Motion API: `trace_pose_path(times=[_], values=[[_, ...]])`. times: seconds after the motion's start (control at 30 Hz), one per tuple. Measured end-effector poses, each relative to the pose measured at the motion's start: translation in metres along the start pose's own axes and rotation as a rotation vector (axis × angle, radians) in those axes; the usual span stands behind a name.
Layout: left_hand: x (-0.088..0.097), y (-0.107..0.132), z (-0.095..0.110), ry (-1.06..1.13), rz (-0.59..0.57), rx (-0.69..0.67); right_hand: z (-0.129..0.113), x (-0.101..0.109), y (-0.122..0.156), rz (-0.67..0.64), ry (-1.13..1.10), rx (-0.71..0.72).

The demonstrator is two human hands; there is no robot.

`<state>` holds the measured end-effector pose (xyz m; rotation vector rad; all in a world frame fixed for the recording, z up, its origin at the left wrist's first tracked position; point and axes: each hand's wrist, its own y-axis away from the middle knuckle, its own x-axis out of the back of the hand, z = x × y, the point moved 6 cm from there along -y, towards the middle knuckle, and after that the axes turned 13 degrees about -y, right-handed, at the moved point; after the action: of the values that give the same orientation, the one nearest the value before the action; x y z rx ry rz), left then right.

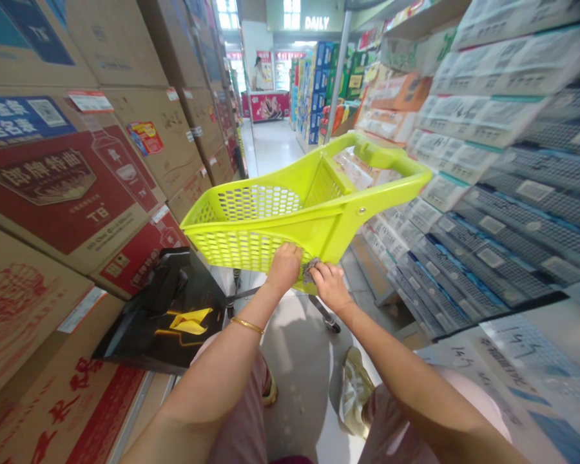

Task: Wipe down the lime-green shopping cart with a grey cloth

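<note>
In a shop aisle, between stacked cartons (43, 187) on the left and piled packs (468, 154) on the right, holds a crumpled grey cloth (309, 270) in the right hand (329, 283), pinched against the lower side of the lime-green shopping cart (299, 222). Lays the left hand (285, 265) just beside, with bent fingers touching the perforated wall (244, 248); cannot tell whether gripping. Has the cart straight ahead on the pale floor (299, 380), with a black bag (138, 328) down to the left
</note>
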<state>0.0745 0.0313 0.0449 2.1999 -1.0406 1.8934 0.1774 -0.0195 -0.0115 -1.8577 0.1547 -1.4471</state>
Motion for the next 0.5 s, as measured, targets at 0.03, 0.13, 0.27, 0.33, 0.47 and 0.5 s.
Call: trace_pose_path(times=[0.03, 0.13, 0.27, 0.33, 0.47, 0.5], values=[[0.001, 0.000, 0.000, -0.001, 0.001, 0.001, -0.001, 0.000, 0.000, -0.013, 0.003, 0.023], [0.002, 0.000, 0.000, -0.005, 0.008, 0.004, -0.002, 0.007, -0.009, -0.019, 0.001, 0.038], [-0.001, 0.001, 0.001, -0.003, 0.015, -0.001, 0.006, 0.034, -0.034, 0.156, 0.004, -0.082], [-0.002, 0.001, 0.001, 0.003, 0.013, -0.003, 0.008, 0.044, -0.043, 0.227, 0.007, -0.130], [-0.002, 0.003, 0.001, 0.027, -0.005, -0.016, 0.002, 0.032, -0.044, 0.139, -0.008, -0.095], [-0.001, 0.003, 0.001, 0.031, -0.007, -0.023, 0.000, 0.025, -0.040, 0.106, -0.014, -0.084]])
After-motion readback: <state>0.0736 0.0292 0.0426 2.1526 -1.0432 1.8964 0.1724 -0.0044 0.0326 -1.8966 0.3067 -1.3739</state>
